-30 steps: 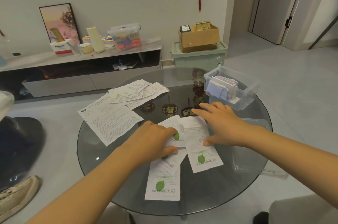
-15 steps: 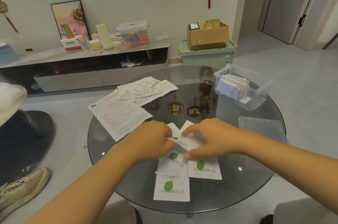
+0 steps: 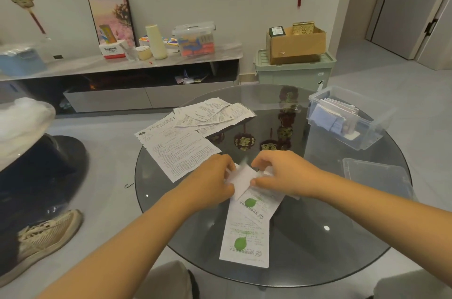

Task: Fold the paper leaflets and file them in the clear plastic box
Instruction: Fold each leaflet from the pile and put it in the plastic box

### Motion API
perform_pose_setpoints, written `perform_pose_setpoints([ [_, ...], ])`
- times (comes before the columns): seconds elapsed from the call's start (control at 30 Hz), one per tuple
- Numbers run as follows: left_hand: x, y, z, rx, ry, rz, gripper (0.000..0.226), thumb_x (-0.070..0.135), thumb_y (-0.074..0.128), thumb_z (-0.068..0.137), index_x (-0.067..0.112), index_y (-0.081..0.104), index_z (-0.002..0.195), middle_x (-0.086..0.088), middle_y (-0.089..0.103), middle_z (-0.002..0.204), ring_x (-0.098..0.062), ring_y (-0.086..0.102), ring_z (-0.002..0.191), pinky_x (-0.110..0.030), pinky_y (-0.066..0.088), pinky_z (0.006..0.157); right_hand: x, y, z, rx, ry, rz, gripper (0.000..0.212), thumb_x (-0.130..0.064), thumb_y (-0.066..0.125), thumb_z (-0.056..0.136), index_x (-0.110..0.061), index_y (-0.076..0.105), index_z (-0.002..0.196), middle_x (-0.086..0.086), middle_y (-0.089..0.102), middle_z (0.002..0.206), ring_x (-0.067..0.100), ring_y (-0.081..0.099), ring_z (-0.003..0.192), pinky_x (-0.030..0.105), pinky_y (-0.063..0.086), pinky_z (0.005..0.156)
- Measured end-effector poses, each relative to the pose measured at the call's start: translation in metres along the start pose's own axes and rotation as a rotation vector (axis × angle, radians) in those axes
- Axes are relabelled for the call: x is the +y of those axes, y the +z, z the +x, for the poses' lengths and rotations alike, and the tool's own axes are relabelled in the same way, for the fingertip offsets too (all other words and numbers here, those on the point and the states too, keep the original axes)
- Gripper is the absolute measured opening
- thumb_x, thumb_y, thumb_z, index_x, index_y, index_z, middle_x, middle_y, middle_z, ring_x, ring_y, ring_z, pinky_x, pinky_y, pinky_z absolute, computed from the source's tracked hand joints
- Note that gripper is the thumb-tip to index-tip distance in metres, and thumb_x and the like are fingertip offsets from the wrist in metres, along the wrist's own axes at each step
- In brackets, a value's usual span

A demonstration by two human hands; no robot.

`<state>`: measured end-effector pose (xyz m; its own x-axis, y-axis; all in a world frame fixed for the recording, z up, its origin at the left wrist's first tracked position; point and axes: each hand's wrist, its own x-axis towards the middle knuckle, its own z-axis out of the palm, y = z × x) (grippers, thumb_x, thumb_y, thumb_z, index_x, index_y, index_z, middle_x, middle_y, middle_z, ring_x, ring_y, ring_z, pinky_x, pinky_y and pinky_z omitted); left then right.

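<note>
My left hand (image 3: 215, 176) and my right hand (image 3: 283, 174) both pinch the same leaflet (image 3: 242, 176) between them, just above the near middle of the table (image 3: 342, 249); its white upper part is bent up and blurred between my fingers. I judge it thin and almost weightless — limp, easy to crease crooked or tear, so I would take it by the edges near the corners and press the fold flat with a fingertip. Two more leaflets with green leaf marks (image 3: 247, 237) lie overlapping just below my hands, toward me.

The unfolded sheets (image 3: 186, 142) lie spread on the far left of the table, some overlapping. The clear plastic box (image 3: 347, 117) stands at the far right edge, well apart from my hands, with folded papers upright inside it; its lid (image 3: 376, 176) lies flat nearer to me.

The table is round dark glass — smooth and reflective, so I expect loose paper to slide on it. Beyond it are a low cabinet (image 3: 146, 61) along the wall, a green bin (image 3: 293, 71) carrying a cardboard box (image 3: 296, 44), and pale floor tiles.
</note>
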<state>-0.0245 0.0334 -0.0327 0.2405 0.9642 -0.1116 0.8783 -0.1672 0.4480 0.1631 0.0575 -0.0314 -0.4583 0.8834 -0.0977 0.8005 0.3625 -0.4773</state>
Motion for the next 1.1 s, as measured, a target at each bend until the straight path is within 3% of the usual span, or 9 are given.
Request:
perform_pose_setpoints([
  [0.1,0.0,0.005,-0.003,0.006,0.025,0.032,0.068,0.02,0.057,0.089,0.028,0.02,0.145,0.001,0.032,0.143,-0.016,0.047,0.114,-0.025,0.041,0.086,0.0,0.006,0.001,0.04,-0.041,-0.208,0.062,-0.038,0.061,0.083,-0.029,0.034,0.138,-0.005,0.053,0.129,0.019,0.049,0.116,0.032,0.039,0.097],
  [0.2,-0.001,0.009,-0.005,-0.01,0.073,0.021,0.082,0.017,0.055,0.091,0.035,-0.001,0.149,0.002,0.024,0.146,-0.01,0.048,0.089,-0.018,0.038,0.072,-0.003,0.009,0.003,0.039,-0.056,-0.22,0.074,-0.047,0.061,0.079,-0.032,0.026,0.142,-0.006,0.046,0.136,0.019,0.043,0.123,0.034,0.035,0.101],
  [0.3,-0.005,0.011,-0.007,0.011,0.102,0.038,0.069,0.023,0.053,0.092,0.034,0.014,0.148,0.004,0.016,0.149,-0.013,0.046,0.109,-0.024,0.041,0.091,-0.002,0.009,0.004,0.066,-0.102,-0.211,0.059,-0.051,0.057,0.084,-0.037,0.036,0.137,-0.01,0.044,0.135,0.015,0.04,0.123,0.033,0.029,0.102],
  [0.37,-0.007,0.013,-0.007,0.05,0.083,0.148,0.049,0.036,0.05,0.093,0.029,0.037,0.139,0.003,0.013,0.152,-0.019,0.025,0.136,-0.035,0.025,0.112,0.0,0.008,0.006,0.06,-0.149,-0.283,0.045,-0.048,0.053,0.088,-0.038,0.046,0.132,-0.012,0.042,0.136,0.013,0.035,0.126,0.032,0.025,0.103],
  [0.43,-0.006,0.015,-0.006,0.081,0.073,0.31,0.051,0.054,0.049,0.089,0.028,0.047,0.132,0.003,0.018,0.15,-0.018,0.012,0.139,-0.037,0.007,0.114,0.003,0.008,0.009,0.036,-0.166,-0.319,0.039,-0.045,0.05,0.091,-0.037,0.052,0.129,-0.013,0.04,0.14,0.012,0.03,0.13,0.034,0.022,0.106],
  [0.6,0.002,0.013,-0.003,0.137,0.117,0.486,0.043,0.047,0.043,0.093,0.022,0.054,0.126,0.003,0.045,0.123,-0.016,0.038,0.117,-0.034,0.017,0.104,0.004,0.01,0.013,0.048,-0.237,-0.298,0.034,-0.045,0.056,0.088,-0.033,0.06,0.12,-0.018,0.048,0.133,0.008,0.025,0.129,0.03,0.017,0.105],
  [0.77,0.004,0.008,-0.006,0.133,0.145,0.263,0.029,0.026,0.042,0.095,0.021,0.066,0.111,0.002,0.06,0.108,-0.016,0.055,0.096,-0.031,0.045,0.082,0.004,0.015,0.011,0.069,-0.245,-0.178,0.029,-0.045,0.062,0.083,-0.034,0.061,0.11,-0.014,0.051,0.12,0.009,0.031,0.123,0.028,0.024,0.103],
  [0.93,0.002,0.007,-0.008,0.199,0.024,-0.11,0.018,0.017,0.048,0.091,0.025,0.063,0.085,0.012,0.058,0.083,-0.006,0.052,0.069,-0.014,0.038,0.056,0.0,0.01,0.01,0.075,-0.191,-0.044,0.021,-0.039,0.055,0.091,-0.023,0.066,0.098,-0.006,0.06,0.1,0.009,0.046,0.099,0.02,0.026,0.084],
  [1.1,-0.009,0.013,-0.001,0.233,0.017,-0.077,0.019,0.016,0.056,0.09,0.022,0.059,0.108,0.01,0.054,0.101,-0.005,0.051,0.082,-0.014,0.035,0.065,-0.002,0.02,0.012,0.111,-0.131,-0.023,0.024,-0.029,0.059,0.088,-0.029,0.058,0.112,-0.01,0.062,0.107,0.011,0.051,0.1,0.032,0.041,0.094],
])
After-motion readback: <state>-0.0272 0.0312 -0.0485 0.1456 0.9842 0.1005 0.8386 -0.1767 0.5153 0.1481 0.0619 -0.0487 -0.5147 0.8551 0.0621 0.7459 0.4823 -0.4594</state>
